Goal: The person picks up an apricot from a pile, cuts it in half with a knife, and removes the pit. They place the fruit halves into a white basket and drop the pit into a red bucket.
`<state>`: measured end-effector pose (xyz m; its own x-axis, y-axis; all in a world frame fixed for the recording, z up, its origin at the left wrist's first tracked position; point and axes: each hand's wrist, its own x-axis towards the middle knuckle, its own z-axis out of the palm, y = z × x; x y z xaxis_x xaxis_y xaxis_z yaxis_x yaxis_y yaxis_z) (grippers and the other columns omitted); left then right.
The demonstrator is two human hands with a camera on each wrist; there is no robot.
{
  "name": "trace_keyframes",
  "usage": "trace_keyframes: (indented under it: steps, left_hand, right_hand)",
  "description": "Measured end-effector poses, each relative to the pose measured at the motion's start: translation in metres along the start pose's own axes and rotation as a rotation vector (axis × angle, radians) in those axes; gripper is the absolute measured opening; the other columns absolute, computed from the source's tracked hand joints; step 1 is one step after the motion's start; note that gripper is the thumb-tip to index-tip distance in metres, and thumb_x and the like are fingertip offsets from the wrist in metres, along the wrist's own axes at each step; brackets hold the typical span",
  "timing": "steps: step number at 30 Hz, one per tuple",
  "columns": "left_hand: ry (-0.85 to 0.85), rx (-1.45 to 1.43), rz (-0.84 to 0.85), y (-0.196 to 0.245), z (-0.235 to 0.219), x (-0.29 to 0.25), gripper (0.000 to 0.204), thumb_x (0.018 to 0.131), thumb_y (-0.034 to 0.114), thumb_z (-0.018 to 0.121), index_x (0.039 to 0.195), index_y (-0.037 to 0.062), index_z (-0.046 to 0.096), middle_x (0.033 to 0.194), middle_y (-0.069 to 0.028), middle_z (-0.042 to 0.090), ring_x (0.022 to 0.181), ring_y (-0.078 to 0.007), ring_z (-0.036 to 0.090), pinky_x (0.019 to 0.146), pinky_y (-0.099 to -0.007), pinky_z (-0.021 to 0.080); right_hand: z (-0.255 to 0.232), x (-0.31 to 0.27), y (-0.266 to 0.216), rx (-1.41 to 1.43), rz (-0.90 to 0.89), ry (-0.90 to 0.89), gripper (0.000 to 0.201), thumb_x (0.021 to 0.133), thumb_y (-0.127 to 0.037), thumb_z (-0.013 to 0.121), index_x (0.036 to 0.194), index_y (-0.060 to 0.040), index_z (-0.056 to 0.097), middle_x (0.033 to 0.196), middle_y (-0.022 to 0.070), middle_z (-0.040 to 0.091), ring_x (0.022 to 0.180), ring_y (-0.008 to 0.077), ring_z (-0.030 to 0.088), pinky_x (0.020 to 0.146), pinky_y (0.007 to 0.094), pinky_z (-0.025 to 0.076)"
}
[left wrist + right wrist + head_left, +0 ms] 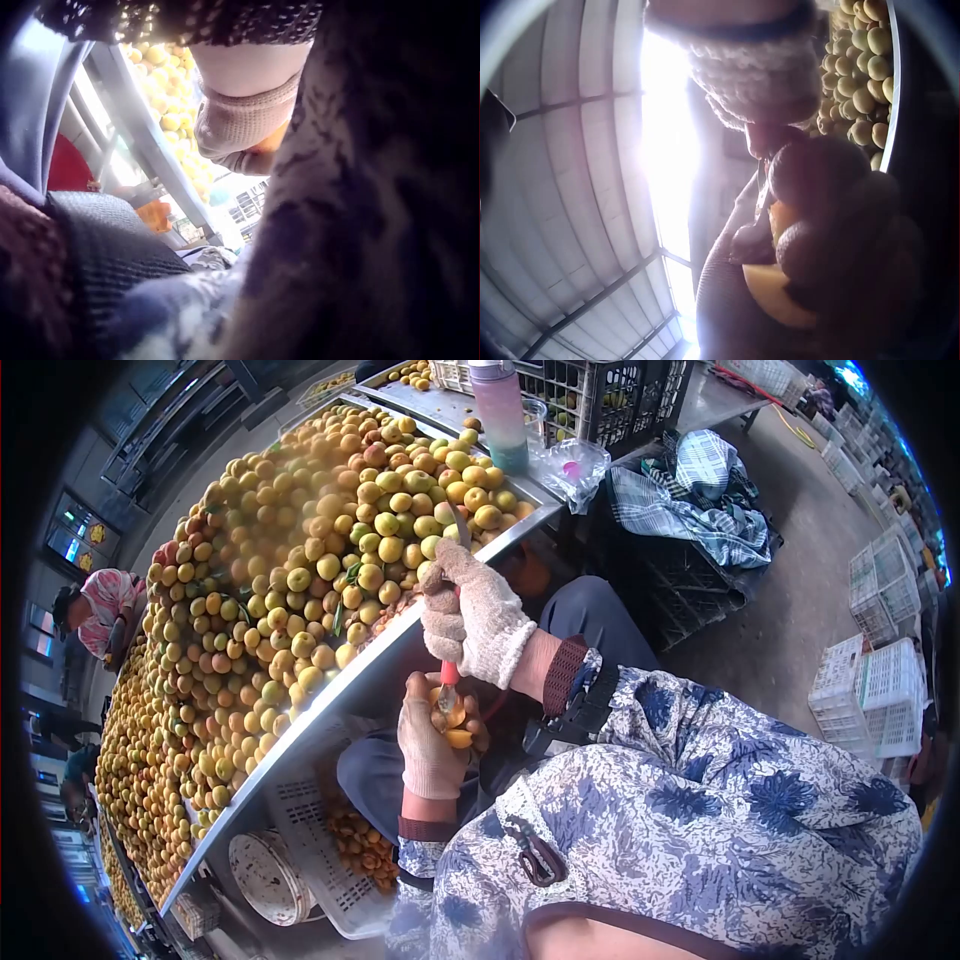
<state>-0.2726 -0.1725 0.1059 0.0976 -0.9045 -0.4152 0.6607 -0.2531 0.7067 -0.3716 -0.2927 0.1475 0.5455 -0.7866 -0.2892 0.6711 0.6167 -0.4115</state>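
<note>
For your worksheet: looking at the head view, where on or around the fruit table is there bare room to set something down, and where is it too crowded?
Free: the steel strip at the table's far end, between the fruit heap and the black crate, partly taken by the bottle; also the concrete floor right of the plaid cloth. Crowded: the tabletop itself, heaped to its rim.

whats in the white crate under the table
The white crate under the table holds a heap of small orange fruit. The table edge hides its far end, so how full it is cannot be seen.
</note>
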Motion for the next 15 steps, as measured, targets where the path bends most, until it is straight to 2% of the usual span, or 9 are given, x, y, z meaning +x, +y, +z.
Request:
trace_keyframes:
  steps: [2,3,6,7,9,11,12,13,15]
  left_hand:
    - [-0.037,0.02,0.028,0.001,-0.006,0.006,0.05,0.102,0.052,0.039,0.104,0.0041,0.052,0.078,-0.0099,0.059,0.054,-0.0175,0.054,0.044,-0.0319,0.046]
    - [0.0,0.018,0.033,0.001,-0.01,0.01,0.051,0.102,0.052,0.037,0.108,0.0038,0.053,0.079,-0.0098,0.059,0.056,-0.0177,0.055,0.045,-0.0326,0.047]
    - [0.08,-0.02,0.052,0.006,-0.01,0.012,0.052,0.103,0.052,0.034,0.114,0.0057,0.053,0.085,-0.0085,0.061,0.061,-0.0174,0.057,0.049,-0.0336,0.047]
    - [0.119,-0.055,0.061,0.009,-0.008,0.013,0.051,0.103,0.052,0.032,0.116,0.0077,0.053,0.089,-0.0074,0.063,0.064,-0.017,0.058,0.05,-0.0338,0.045]
    - [0.136,-0.072,0.091,0.009,-0.015,0.017,0.053,0.103,0.053,0.03,0.118,0.0076,0.053,0.091,-0.0068,0.063,0.064,-0.0172,0.057,0.051,-0.0338,0.045]
    - [0.081,-0.06,0.139,0.008,-0.029,0.023,0.058,0.103,0.055,0.029,0.125,0.0057,0.052,0.101,-0.0091,0.064,0.076,-0.0206,0.062,0.063,-0.037,0.052]
    - [0.067,-0.075,0.223,0.008,-0.021,0.023,0.063,0.103,0.056,0.028,0.13,0.0031,0.05,0.113,-0.0111,0.062,0.097,-0.0245,0.063,0.084,-0.0389,0.054]
    - [0.116,-0.07,0.259,0.005,-0.021,0.025,0.065,0.103,0.056,0.03,0.131,0.0011,0.05,0.121,-0.0124,0.06,0.112,-0.0261,0.059,0.099,-0.0381,0.048]
    - [0.215,0.111,0.347,0.006,-0.021,0.022,0.063,0.103,0.055,0.034,0.129,-0.0001,0.051,0.117,-0.0128,0.061,0.107,-0.0221,0.061,0.095,-0.0343,0.049]
  right_hand:
    - [-0.001,0.0,-0.003,0.041,-0.086,0.022,0.04,0.097,-0.049,0.055,0.078,-0.0141,0.052,0.05,-0.0054,0.032,0.033,0.0098,0.026,0.032,0.0282,0.021]
    - [0.0,-0.001,-0.006,0.034,-0.099,0.033,0.04,0.097,-0.048,0.055,0.078,-0.0133,0.052,0.05,-0.0063,0.031,0.033,0.0091,0.026,0.032,0.0278,0.02]
    - [0.001,-0.011,-0.012,-0.147,-0.109,-0.011,0.035,0.096,-0.04,0.061,0.077,-0.0108,0.056,0.049,-0.0065,0.035,0.032,0.007,0.027,0.031,0.0276,0.021]
    - [0.001,-0.02,-0.013,-0.279,-0.111,-0.04,0.028,0.093,-0.031,0.068,0.078,-0.0095,0.06,0.054,-0.0043,0.045,0.039,0.0058,0.039,0.036,0.0253,0.03]
    - [0.004,-0.026,0.001,-0.708,-0.181,-0.025,0.021,0.094,-0.026,0.067,0.09,-0.0055,0.063,0.059,-0.0021,0.055,0.044,0.007,0.05,0.039,0.0253,0.041]
    - [-0.027,-0.009,0.033,-1.092,-0.42,-0.167,0.017,0.09,-0.02,0.071,0.096,-0.004,0.068,0.079,0.0013,0.068,0.07,0.01,0.065,0.064,0.0259,0.054]
    - [-0.015,-0.025,0.027,-1.176,-0.202,-0.2,0.018,0.088,-0.017,0.072,0.101,-0.005,0.07,0.094,0.004,0.072,0.091,0.0113,0.066,0.084,0.0265,0.052]
    - [-0.021,-0.025,0.034,-1.363,-0.338,-0.289,0.019,0.087,-0.017,0.072,0.102,-0.0055,0.069,0.09,0.0073,0.071,0.085,0.0134,0.068,0.079,0.0287,0.053]
    - [-0.029,-0.024,0.042,-1.44,-0.402,-0.362,0.02,0.086,-0.017,0.071,0.101,-0.0048,0.067,0.088,0.0115,0.07,0.083,0.0172,0.068,0.076,0.0305,0.053]
